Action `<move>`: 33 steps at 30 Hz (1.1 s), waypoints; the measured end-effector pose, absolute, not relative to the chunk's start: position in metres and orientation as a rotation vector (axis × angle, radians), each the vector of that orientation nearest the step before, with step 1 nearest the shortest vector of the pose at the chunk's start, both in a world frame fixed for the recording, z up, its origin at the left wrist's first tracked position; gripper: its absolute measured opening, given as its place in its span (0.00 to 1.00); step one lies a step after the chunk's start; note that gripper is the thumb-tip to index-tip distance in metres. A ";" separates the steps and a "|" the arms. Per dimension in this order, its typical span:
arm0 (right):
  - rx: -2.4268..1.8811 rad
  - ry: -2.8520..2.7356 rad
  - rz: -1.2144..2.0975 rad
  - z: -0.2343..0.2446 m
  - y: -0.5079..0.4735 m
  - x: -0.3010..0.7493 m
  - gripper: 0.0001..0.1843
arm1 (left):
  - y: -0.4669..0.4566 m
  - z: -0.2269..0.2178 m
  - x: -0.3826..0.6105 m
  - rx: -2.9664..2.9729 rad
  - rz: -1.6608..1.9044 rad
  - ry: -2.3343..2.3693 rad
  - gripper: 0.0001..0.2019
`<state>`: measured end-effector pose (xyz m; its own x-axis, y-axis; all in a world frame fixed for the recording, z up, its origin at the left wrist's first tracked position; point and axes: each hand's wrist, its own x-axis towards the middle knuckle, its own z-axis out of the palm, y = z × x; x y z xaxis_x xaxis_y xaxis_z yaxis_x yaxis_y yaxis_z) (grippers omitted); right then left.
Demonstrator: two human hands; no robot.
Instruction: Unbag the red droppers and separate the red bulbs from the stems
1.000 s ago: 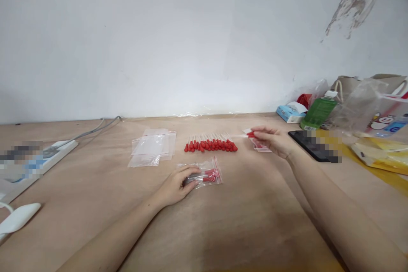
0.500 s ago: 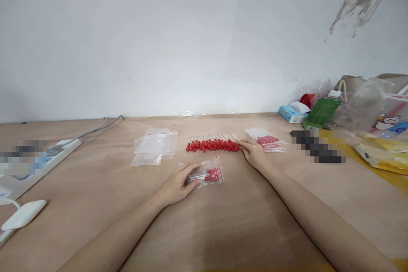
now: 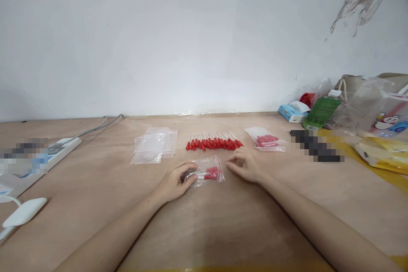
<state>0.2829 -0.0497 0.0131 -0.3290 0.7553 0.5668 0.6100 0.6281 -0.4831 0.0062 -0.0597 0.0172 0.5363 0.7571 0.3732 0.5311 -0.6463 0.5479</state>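
Okay, left hand (image 3: 174, 183): flat-ish on the table (image 3: 223, 229), thumb and fingertips pinched on the near-left end of the zip bag (image 3: 208, 172), pinning it down.
Right hand (image 3: 247, 165): just to the right of that bag, fingers loosely curled with the tips pointing at the bag's red-striped end. Honestly can't tell if it's got something thin and clear pinched in there or nothing at all.
Zip bag: between the two hands, lying flat, a few red-tipped pieces inside, bunched toward the right hand's side.
Beyond the fingertips: row of red-tipped sticks (image 3: 213, 143) lined up side by side, close past both hands.
Beyond the left hand: small heap of empty bags (image 3: 154, 145).
Beyond the right hand: filled bags (image 3: 267, 140), and further out to its right a green bottle (image 3: 318, 112).
Handling, my guess: bag looks feather-light, floppy and slick, so it'll skate around unless one end stays pinned. The contents look thin and probably snappable, so I'd go easy on squeezing.
Where to grab: by the empty plastic at the corner or along the zip strip, not across the middle.
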 end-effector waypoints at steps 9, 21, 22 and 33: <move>-0.927 -2.231 0.659 0.016 -0.058 0.256 0.13 | -0.060 0.019 0.010 2.468 0.747 1.047 0.16; -1.107 -2.148 1.098 0.024 -0.054 0.260 0.13 | -0.061 0.020 0.010 2.402 0.709 1.065 0.17; -1.099 -2.136 1.145 0.026 -0.053 0.262 0.14 | -0.061 0.020 0.010 2.401 0.702 1.067 0.17; -1.068 -1.856 1.444 0.039 -0.037 0.300 0.20 | -0.062 0.020 0.008 2.365 0.706 1.084 0.19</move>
